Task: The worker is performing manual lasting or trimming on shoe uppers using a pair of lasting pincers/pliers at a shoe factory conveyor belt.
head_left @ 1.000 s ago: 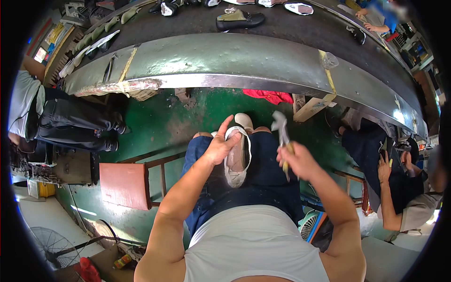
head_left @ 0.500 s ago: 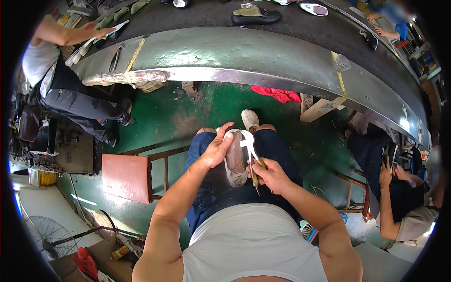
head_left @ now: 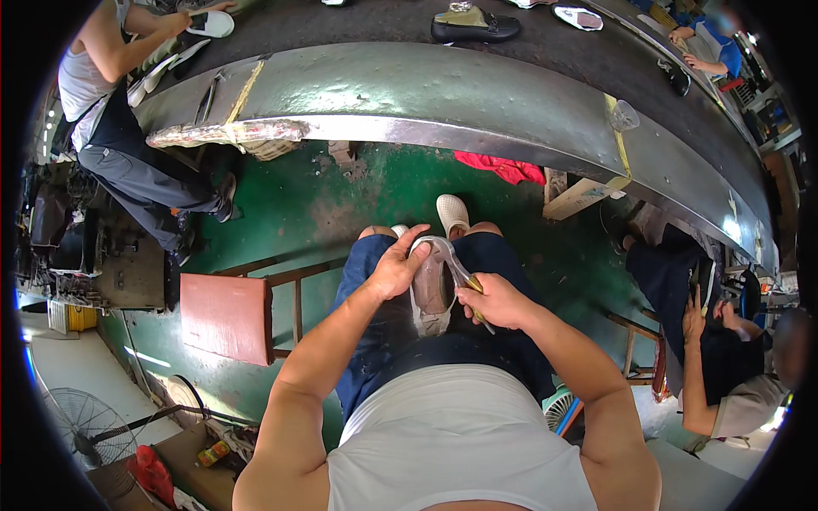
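On my lap lies a shoe in the making (head_left: 433, 294), its brown underside facing up and a pale edge around it. My left hand (head_left: 399, 268) grips its far end at the left, thumb over the rim. A white strip (head_left: 452, 257), smeared by motion, curves from that far end toward my right hand (head_left: 497, 301). The right fingers are closed round a slim hand tool (head_left: 474, 284) with yellowish handles, like pliers. Its far tip meets the strip; whether it pinches the strip cannot be made out.
Ahead runs a long dark workbench (head_left: 358, 89) carrying a black shoe (head_left: 475, 25). A red-brown stool (head_left: 226, 319) stands at left. One person (head_left: 111, 111) works at the far left, another (head_left: 716, 366) sits at right. A fan (head_left: 89, 426) is at lower left.
My right hand has shifted slightly right and up, and the tool has tilted over. The strip has swung with it. At the far left, the person has raised a white shoe.
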The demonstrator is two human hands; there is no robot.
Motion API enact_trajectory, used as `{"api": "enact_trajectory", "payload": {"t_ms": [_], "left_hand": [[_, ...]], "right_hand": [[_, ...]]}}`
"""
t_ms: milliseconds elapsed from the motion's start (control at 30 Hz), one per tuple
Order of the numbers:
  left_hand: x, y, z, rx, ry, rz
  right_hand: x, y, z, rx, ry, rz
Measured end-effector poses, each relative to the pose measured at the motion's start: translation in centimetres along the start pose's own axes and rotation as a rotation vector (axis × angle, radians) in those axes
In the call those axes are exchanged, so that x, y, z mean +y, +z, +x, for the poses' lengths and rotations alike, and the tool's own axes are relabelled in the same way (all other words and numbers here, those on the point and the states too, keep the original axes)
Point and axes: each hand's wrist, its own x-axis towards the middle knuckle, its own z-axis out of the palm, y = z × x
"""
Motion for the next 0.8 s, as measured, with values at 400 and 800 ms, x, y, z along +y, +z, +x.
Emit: {"api": "enact_trajectory", "payload": {"t_ms": [400, 800], "left_hand": [[-0.1, -0.4, -0.5, 0.008, -0.01, -0.055], [0.6, 1.3, 1.1, 0.163, -0.212, -0.396]], "right_hand": [[2.4, 1.7, 0.5, 0.246, -0.286, -0.528], [2.8, 0.2, -1.6, 0.196, -0.228, -0.637]]}}
